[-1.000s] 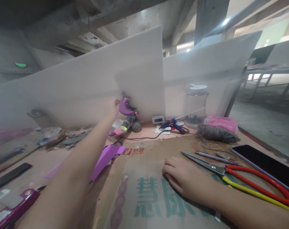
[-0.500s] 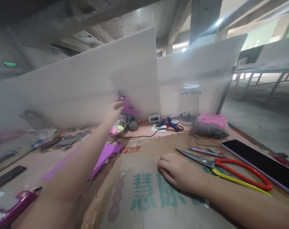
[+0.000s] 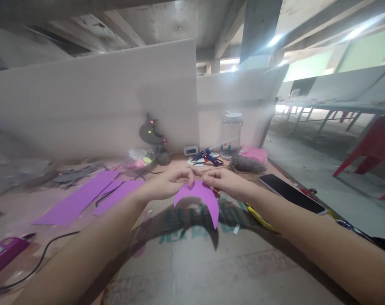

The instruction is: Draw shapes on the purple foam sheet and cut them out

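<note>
A purple crescent cutout [image 3: 207, 197], of paper or thin foam, hangs points-down over a printed cardboard sheet [image 3: 192, 271]. My left hand [image 3: 176, 180] pinches its top edge from the left. At the same edge, my right hand [image 3: 224, 181] grips it with thumb and fingers, close beside the left. The cutout casts a shadow on the cardboard. Under my right forearm, the yellow handle of the scissors [image 3: 259, 218] shows in part; the rest is hidden.
Purple sheets [image 3: 78, 199] lie left. Along the back are a dark crescent figure [image 3: 152, 133] with coloured dots, a hot glue gun [image 3: 208, 156], a clear jar [image 3: 231, 135] and grey yarn [image 3: 246, 164]. A phone [image 3: 291, 192] lies right, a magenta tool [image 3: 8, 254] front left.
My left hand has come back from the dark figure with the purple cutout. My right hand has lifted off the cardboard beside the scissors and now grips the cutout too.
</note>
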### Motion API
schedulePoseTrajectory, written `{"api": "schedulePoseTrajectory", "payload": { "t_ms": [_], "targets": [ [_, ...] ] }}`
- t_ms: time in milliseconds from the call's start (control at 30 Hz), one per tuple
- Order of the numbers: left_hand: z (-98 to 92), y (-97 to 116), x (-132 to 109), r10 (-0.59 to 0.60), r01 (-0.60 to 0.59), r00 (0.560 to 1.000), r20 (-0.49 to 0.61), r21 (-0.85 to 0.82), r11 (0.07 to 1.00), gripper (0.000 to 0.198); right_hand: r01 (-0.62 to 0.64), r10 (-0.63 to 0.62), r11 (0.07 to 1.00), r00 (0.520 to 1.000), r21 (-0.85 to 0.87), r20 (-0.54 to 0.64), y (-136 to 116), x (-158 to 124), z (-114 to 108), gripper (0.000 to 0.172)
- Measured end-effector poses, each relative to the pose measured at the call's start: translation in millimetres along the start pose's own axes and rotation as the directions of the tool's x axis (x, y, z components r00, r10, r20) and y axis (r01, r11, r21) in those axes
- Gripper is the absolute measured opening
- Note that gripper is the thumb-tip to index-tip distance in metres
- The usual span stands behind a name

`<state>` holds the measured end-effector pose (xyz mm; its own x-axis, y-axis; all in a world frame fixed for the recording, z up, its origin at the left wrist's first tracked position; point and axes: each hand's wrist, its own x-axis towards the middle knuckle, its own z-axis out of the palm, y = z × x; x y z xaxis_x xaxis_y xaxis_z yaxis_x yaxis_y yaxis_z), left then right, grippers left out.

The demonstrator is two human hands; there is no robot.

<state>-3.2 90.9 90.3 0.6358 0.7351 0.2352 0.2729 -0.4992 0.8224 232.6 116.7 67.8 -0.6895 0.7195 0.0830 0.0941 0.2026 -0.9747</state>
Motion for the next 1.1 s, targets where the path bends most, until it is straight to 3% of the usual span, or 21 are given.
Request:
{"api": "schedulePoseTrajectory", "payload": {
  "t_ms": [133,233,333,433,600,900,1100],
  "targets": [
    [17.0,-12,-4,-0.036,0.005,0.985,-0.169,-0.18,0.984,0.018,-0.031,0.031,0.998,0.999,-0.054,-0.01,2,-4,3,0.05],
    [38.5,-23,-8,-0.215,0.103,0.919,-0.33,-0.325,0.94,0.045,-0.026,0.024,1.0,0.994,-0.012,-0.11,11,1,-1,0.045],
    [58.6,-38,-11,-0.322,0.169,0.892,-0.318,-0.426,0.889,0.047,-0.099,0.105,0.994,0.983,0.045,-0.154,24,8,-5,0.043],
    [68.5,-55,-12,-0.34,0.192,0.865,-0.368,-0.384,0.903,0.044,-0.207,0.205,0.978,0.968,0.006,-0.141,33,10,-4,0.039],
    [67.6,-64,-13,-0.333,0.217,0.858,-0.391,-0.313,0.925,0.047,-0.231,0.222,0.963,0.972,-0.137,-0.076,37,9,2,0.027],
    [67.9,-62,-12,-0.344,0.232,0.877,-0.334,-0.333,0.914,0.057,-0.245,0.245,0.949,0.969,-0.2,-0.025,30,3,4,0.03],
    [70.0,-68,-11,-0.392,0.248,0.854,-0.342,-0.396,0.884,0.059,-0.255,0.256,0.936,0.966,-0.242,-0.029,29,3,7,0.026]
  ]
}}
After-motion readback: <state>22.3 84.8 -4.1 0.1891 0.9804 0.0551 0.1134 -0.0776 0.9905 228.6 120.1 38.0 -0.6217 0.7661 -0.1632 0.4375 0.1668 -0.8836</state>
